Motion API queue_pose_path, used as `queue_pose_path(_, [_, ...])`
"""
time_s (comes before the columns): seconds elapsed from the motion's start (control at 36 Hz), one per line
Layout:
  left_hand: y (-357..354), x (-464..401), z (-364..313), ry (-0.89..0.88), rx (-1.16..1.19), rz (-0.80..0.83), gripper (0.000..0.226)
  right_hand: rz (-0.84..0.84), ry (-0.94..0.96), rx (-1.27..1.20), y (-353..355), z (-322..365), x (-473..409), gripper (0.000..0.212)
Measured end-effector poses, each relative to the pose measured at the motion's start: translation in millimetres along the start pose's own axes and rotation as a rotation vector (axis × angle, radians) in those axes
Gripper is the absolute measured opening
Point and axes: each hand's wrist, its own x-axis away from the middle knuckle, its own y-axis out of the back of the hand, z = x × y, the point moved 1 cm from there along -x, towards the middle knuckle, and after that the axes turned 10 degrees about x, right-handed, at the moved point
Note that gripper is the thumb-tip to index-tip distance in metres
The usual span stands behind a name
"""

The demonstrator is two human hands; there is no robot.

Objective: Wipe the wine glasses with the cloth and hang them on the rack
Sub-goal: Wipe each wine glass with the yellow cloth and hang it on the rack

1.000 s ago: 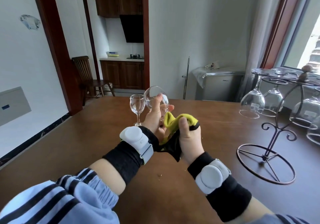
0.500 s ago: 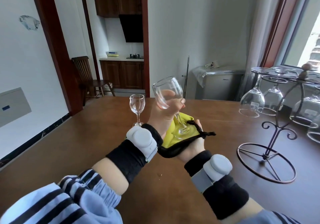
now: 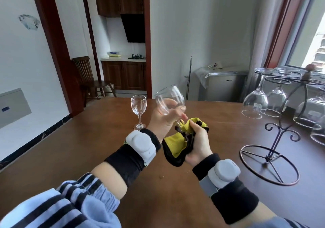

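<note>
Glass (image 3: 169, 100) is tilting in the left hand (image 3: 163, 120), bowl leaning toward 11 o'clock, mouth up and away from me. Left fingers (image 3: 181, 108) are curling round the lower bowl, clamped on it. Half a second back the cloth lay open under the foot like a cradle; now the right hand (image 3: 198, 143) is bunching the yellow-and-black cloth (image 3: 177, 143) tight around the stem and foot. Right fingers are closing over the cloth; the foot itself is hidden inside the folds. A second ago the cloth was balled up beside the bowl, so I am reading this as the wipe moving down from bowl to stem and base.

Held glass is sitting above the worktop (image 3: 88, 148), centre of view, clear of the surface. A second glass (image 3: 139, 111) is standing upright at about 10 o'clock from the hands, not yet touched. Rack (image 3: 281, 134) is standing at 3 o'clock, well apart, with several glasses (image 3: 255, 102) already hanging bowl-down from its top rings.

My judgement: wiping of this glass is nearing its end; next comes the inversion and the carry to the rack. Risk I am noting: twisting the stem against a tilted bowl could stress it.
</note>
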Motion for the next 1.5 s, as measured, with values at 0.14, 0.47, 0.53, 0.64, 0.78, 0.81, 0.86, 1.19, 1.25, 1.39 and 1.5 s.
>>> queue_pose_path(0.14, [12.2, 0.8, -4.7, 0.158, -0.064, -0.044, 0.040, -0.003, -0.103, 0.136, 3.4, 6.7, 8.3, 0.041])
queue_pose_path(0.47, [25.8, 4.7, -2.2, 0.191, -0.237, -0.098, 0.065, 0.155, 0.004, 0.516, -17.0, 27.3, 19.6, 0.079])
queue_pose_path(0.53, [23.5, 4.0, -0.6, 0.198, -0.232, -0.065, 0.057, 0.155, 0.032, 0.679, -22.5, 20.8, 25.0, 0.078])
queue_pose_path(0.64, [18.9, 2.2, -4.7, 0.195, -0.312, 0.016, 0.067, 0.139, 0.243, 0.937, -21.8, 7.1, 28.8, 0.070])
queue_pose_path(0.78, [24.7, 3.1, -5.7, 0.232, -0.367, 0.072, 0.083, 0.275, 0.239, 1.008, -15.0, 8.8, 26.1, 0.042])
queue_pose_path(0.81, [24.1, 2.1, -5.9, 0.223, -0.362, 0.091, 0.077, 0.293, 0.213, 0.978, -14.9, 8.3, 26.2, 0.036])
queue_pose_path(0.86, [22.0, -2.0, -7.1, 0.203, -0.331, 0.131, 0.059, 0.328, 0.166, 0.825, -17.2, 5.5, 27.6, 0.041])
queue_pose_path(1.19, [15.9, -6.6, -10.5, 0.029, -0.367, -0.025, 0.046, 0.202, 0.226, 0.634, -13.0, -9.8, 24.5, 0.016])
queue_pose_path(1.25, [15.0, -5.5, -9.2, -0.047, -0.512, -0.024, 0.049, 0.208, 0.131, 0.576, -10.9, -13.6, 24.6, 0.017])
queue_pose_path(1.39, [9.4, 2.5, -7.7, -0.165, -0.603, 0.045, 0.052, 0.193, -0.104, 0.440, -6.8, -15.2, 18.5, 0.017])
queue_pose_path(1.5, [9.7, 3.6, -6.0, -0.120, -0.561, 0.113, 0.046, 0.164, -0.154, 0.423, -3.1, -17.7, 16.1, 0.013])
